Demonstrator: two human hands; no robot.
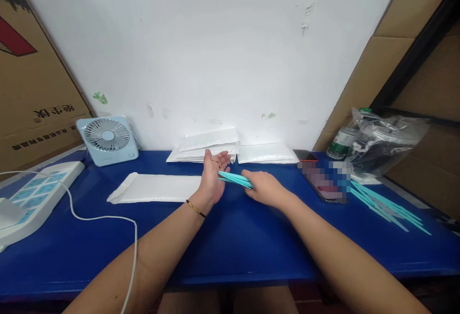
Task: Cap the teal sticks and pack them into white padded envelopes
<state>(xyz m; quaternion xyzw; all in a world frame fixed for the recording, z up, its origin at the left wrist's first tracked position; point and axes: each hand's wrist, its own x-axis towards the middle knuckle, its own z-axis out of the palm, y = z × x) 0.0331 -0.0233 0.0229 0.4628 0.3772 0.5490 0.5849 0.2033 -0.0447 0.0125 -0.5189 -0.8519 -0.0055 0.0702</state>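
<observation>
Where the blue tabletop (pixel 230 247) begins at the left, a white power strip (pixel 34 196) lies with its white cable (pixel 108 218) looping forward, and a small pale-blue fan (pixel 108 139) stands by the wall. Next comes a flat white padded mailer (pixel 154 188), just beside the left hand (pixel 212 180), which is spread wide, palm up, under the tips of a bundle of thin teal strips (pixel 233 179). The right hand (pixel 264 188) is closed around the bundle's other end, just above the tabletop. The strips look light, thin and bendy, likely to fan apart or slide, so a pinch near mid-length would probably steady them best. Behind the hands sit stacked white mailers (pixel 208 146). Further right lie a phone (pixel 323 184), more loose teal strips (pixel 388 206), and a clear plastic bag (pixel 388 141), well apart from the hands.
</observation>
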